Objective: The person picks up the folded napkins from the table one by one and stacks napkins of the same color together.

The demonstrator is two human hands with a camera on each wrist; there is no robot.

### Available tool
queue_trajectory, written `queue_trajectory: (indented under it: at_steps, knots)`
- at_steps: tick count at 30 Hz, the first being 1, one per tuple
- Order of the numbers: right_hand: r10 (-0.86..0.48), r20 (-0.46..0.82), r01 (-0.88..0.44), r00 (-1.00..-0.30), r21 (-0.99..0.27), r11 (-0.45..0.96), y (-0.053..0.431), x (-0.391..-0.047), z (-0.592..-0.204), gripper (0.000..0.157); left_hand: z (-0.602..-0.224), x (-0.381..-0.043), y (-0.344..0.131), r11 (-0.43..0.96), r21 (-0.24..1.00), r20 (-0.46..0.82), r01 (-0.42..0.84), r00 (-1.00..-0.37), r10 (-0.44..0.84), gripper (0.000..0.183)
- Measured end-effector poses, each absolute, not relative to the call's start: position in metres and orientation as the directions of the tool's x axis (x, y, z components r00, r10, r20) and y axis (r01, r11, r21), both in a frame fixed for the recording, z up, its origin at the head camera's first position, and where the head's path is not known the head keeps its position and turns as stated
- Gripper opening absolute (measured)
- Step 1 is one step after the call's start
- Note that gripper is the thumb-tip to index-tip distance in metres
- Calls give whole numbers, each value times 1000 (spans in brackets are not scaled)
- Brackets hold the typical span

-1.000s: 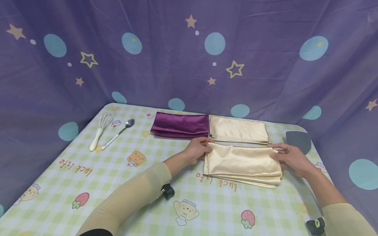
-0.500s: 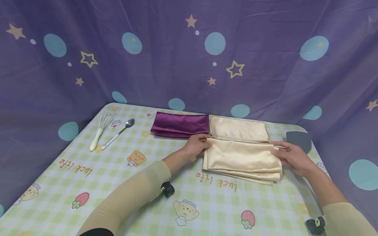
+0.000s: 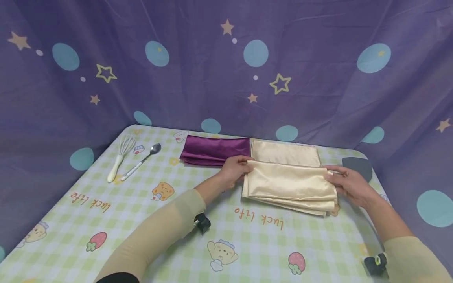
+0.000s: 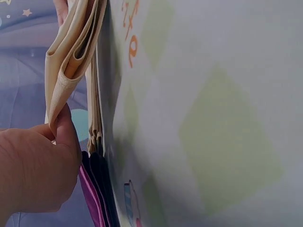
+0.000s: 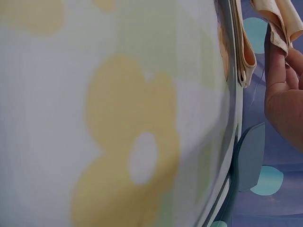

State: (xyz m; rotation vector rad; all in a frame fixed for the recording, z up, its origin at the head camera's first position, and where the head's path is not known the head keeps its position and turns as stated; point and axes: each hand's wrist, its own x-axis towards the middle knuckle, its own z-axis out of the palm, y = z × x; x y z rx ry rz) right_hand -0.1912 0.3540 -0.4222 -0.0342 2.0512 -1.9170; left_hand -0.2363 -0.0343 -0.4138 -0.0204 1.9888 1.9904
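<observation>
A folded cream satin cloth point(image 3: 290, 181) hangs between both hands, its far edge raised and its layers drooping toward the near side. At its far left corner my left hand point(image 3: 234, 171) pinches the fold; in the left wrist view the thumb and fingers of that hand point(image 4: 42, 165) grip the edge, with the layers fanned above. My right hand point(image 3: 352, 186) pinches the far right corner. Behind it lies a second folded cream cloth point(image 3: 286, 152), its near part covered in the head view. A folded purple satin cloth point(image 3: 216, 149) lies to its left.
A whisk point(image 3: 120, 157) and a metal spoon point(image 3: 141, 162) lie at the table's left. A dark grey flat piece point(image 3: 357, 169) sits by the right edge, partly behind my right hand. A purple patterned curtain point(image 3: 198, 78) stands behind the checked tablecloth point(image 3: 170, 239).
Both hands have moved the held cream cloth away from me and slightly up, so it overlaps more of the cream cloth behind. The other things stay put.
</observation>
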Motion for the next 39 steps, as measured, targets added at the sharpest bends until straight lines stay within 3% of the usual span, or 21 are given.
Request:
queue_trajectory:
  at_steps: [14,30,39]
  knots:
    - [-228,-228,214,-946,-973,85,352,-207,-412,45,-408,-253,-32,-3,974,-222,-227,-954,202,37]
    - [-203,-242,233,-949,-970,69,347,-225,-406,76,-402,-274,-31,15,975,-221,-222,-963,154,37]
    - [-187,-235,229,-954,-972,56,346,-236,-404,77,-398,-286,-27,12,981,-194,-195,-969,151,39]
